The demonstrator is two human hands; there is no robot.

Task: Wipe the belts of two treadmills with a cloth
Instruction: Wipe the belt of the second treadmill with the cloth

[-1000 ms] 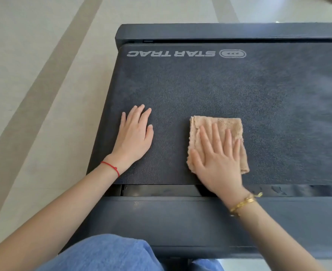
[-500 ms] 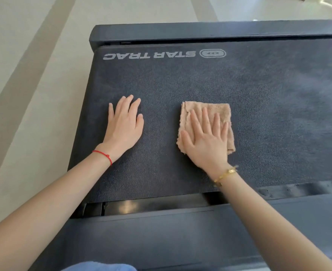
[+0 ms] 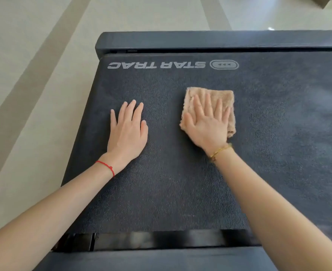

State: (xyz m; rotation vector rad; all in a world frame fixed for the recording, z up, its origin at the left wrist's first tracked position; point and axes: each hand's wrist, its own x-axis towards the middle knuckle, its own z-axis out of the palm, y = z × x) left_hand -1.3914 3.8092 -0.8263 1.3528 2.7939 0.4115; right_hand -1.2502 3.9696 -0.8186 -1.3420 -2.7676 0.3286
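Note:
A dark textured treadmill belt [image 3: 278, 133] with a STAR TRAC logo [image 3: 157, 65] fills the middle of the view. A folded tan cloth [image 3: 222, 95] lies on the belt, right of centre. My right hand [image 3: 208, 124] is flat on top of the cloth, fingers spread, pressing it onto the belt. My left hand [image 3: 127, 130] rests flat on the bare belt to the left, holding nothing. A red string circles the left wrist and a gold bracelet the right.
The treadmill's dark side rail [image 3: 200, 39] runs along the far edge, and another dark rail [image 3: 161, 259] lies near me. Pale floor with darker stripes [image 3: 34, 75] lies to the left and beyond. Only one treadmill is in view.
My right hand has pushed the cloth away from me, toward the logo. My left hand has also shifted farther onto the belt. The view has moved forward over the belt.

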